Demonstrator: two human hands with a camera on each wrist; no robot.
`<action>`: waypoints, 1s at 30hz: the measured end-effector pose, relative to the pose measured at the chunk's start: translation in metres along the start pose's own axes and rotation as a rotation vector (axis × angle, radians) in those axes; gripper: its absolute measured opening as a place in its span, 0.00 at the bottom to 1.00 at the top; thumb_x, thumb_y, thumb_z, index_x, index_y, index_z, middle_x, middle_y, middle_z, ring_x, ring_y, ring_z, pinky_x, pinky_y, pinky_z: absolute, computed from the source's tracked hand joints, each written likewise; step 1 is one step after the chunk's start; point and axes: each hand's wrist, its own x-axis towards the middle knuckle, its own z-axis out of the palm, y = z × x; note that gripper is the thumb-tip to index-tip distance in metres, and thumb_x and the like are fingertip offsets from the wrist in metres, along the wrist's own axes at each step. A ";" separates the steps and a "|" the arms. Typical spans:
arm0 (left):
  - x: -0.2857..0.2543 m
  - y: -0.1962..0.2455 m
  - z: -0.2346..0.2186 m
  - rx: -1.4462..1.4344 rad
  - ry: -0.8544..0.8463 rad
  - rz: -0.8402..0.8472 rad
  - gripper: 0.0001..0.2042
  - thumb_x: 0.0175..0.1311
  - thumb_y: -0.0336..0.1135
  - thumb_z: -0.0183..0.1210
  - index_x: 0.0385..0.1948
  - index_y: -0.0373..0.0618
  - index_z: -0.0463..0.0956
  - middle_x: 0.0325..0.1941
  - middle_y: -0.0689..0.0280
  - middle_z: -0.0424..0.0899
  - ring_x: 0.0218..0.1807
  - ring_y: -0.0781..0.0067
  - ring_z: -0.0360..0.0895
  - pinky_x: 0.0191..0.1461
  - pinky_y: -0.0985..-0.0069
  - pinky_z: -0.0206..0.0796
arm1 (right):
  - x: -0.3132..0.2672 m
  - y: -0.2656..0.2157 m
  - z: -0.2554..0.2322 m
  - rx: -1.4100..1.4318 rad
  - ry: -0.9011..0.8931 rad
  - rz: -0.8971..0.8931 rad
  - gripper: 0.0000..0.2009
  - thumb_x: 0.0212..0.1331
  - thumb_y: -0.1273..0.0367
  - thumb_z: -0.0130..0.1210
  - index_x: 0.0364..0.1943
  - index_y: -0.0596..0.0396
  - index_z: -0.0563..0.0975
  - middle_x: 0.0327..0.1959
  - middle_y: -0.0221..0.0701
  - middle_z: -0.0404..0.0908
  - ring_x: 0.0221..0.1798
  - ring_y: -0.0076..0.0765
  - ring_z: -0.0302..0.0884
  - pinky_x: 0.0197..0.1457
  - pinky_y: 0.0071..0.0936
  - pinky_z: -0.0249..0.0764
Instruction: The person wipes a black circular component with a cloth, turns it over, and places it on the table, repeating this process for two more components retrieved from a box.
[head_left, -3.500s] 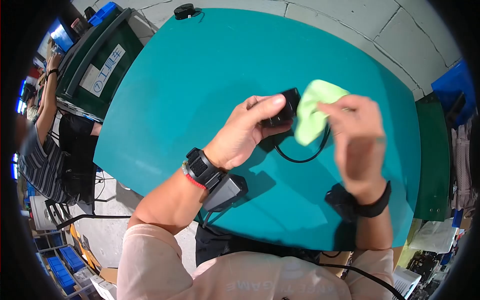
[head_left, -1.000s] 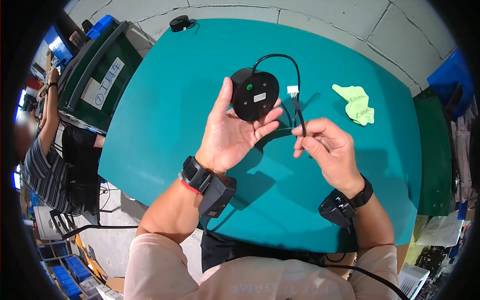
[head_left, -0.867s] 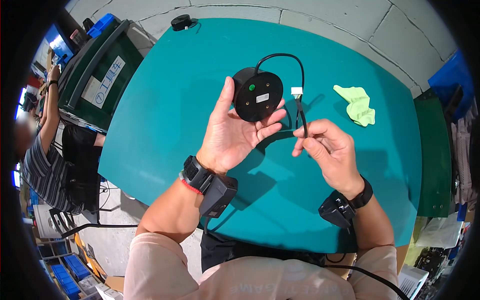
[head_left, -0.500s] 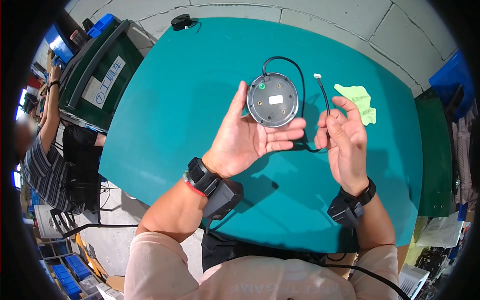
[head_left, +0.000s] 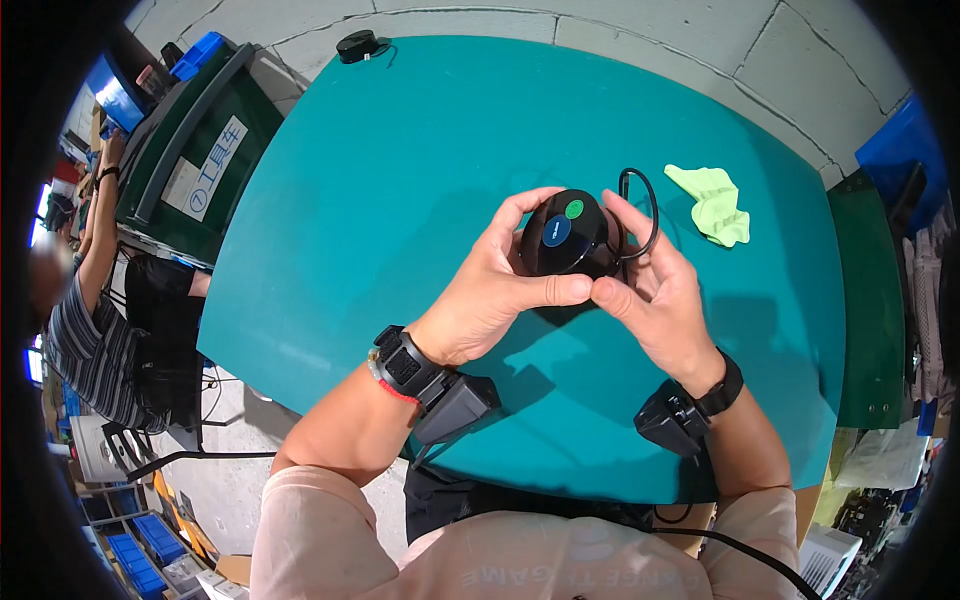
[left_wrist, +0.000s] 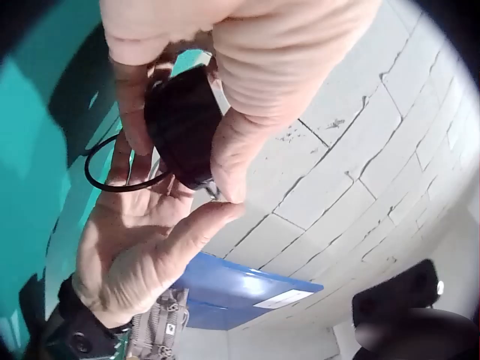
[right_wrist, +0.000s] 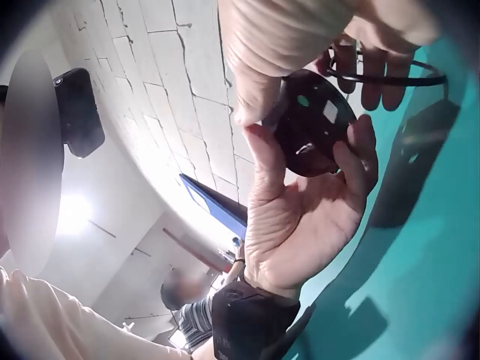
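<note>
A round black device (head_left: 585,230) with a glossy top, a green sticker and a blue round label is held up over the table. My left hand (head_left: 480,295) grips it from the left, thumb along the near edge and fingers round the far side. My right hand (head_left: 665,310) holds its right side, the two thumb tips meeting at the near edge. From the device a black cable (head_left: 655,225) loops out beside the right fingers; its white plug is hidden. In the right wrist view, the device (right_wrist: 315,124) shows its dark face between both hands.
On the teal table (head_left: 420,130), a crumpled light green cloth (head_left: 712,205) lies to the right. A small black round device with a short lead (head_left: 357,46) sits at the far left edge. Behind runs a block wall (head_left: 660,35). A green tool cart (head_left: 205,150) and a seated person are at left.
The device has been turned from its underside to its glossy labelled top. My right hand has left the cable's plug end and come in to the device. Earlier, the cloth was put down.
</note>
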 end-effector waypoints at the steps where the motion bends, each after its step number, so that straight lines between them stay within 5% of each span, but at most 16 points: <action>1: 0.000 0.000 0.000 0.000 0.000 -0.002 0.33 0.52 0.34 0.64 0.59 0.44 0.55 0.57 0.62 0.65 0.55 0.72 0.67 0.54 0.75 0.65 | 0.001 0.000 -0.001 0.001 0.001 0.001 0.29 0.53 0.70 0.60 0.59 0.60 0.62 0.51 0.37 0.69 0.53 0.29 0.70 0.54 0.27 0.69; 6: 0.002 0.020 0.004 -0.338 0.077 -0.129 0.34 0.54 0.28 0.61 0.63 0.43 0.52 0.55 0.60 0.67 0.53 0.72 0.69 0.55 0.75 0.65 | 0.006 -0.006 -0.008 0.223 0.038 0.054 0.27 0.54 0.76 0.56 0.60 0.62 0.61 0.55 0.37 0.69 0.52 0.28 0.70 0.54 0.24 0.69; 15: 0.001 0.011 0.000 0.008 0.134 0.038 0.27 0.49 0.25 0.64 0.53 0.38 0.64 0.51 0.63 0.71 0.48 0.78 0.70 0.52 0.78 0.66 | 0.003 -0.009 -0.011 0.248 0.035 0.202 0.24 0.51 0.78 0.58 0.54 0.63 0.66 0.48 0.32 0.72 0.46 0.25 0.72 0.48 0.20 0.71; 19: 0.002 0.007 -0.005 -0.020 0.025 0.020 0.25 0.52 0.31 0.64 0.53 0.39 0.65 0.51 0.63 0.71 0.49 0.78 0.69 0.54 0.76 0.63 | 0.000 0.002 -0.010 0.205 0.015 0.023 0.22 0.46 0.81 0.60 0.49 0.63 0.68 0.46 0.32 0.72 0.46 0.26 0.73 0.46 0.22 0.71; 22: -0.001 0.008 -0.003 -0.080 0.004 -0.037 0.26 0.62 0.50 0.50 0.56 0.42 0.63 0.55 0.63 0.70 0.57 0.72 0.66 0.60 0.70 0.59 | 0.002 0.005 -0.008 0.063 0.006 -0.136 0.23 0.44 0.84 0.59 0.48 0.62 0.69 0.48 0.34 0.71 0.48 0.29 0.72 0.49 0.24 0.71; 30: 0.000 0.002 -0.007 -0.069 0.010 0.006 0.26 0.61 0.45 0.54 0.57 0.42 0.62 0.56 0.61 0.69 0.58 0.71 0.66 0.60 0.70 0.60 | 0.005 0.007 -0.008 -0.030 -0.021 -0.280 0.24 0.43 0.87 0.57 0.48 0.61 0.69 0.50 0.38 0.70 0.51 0.32 0.71 0.53 0.27 0.70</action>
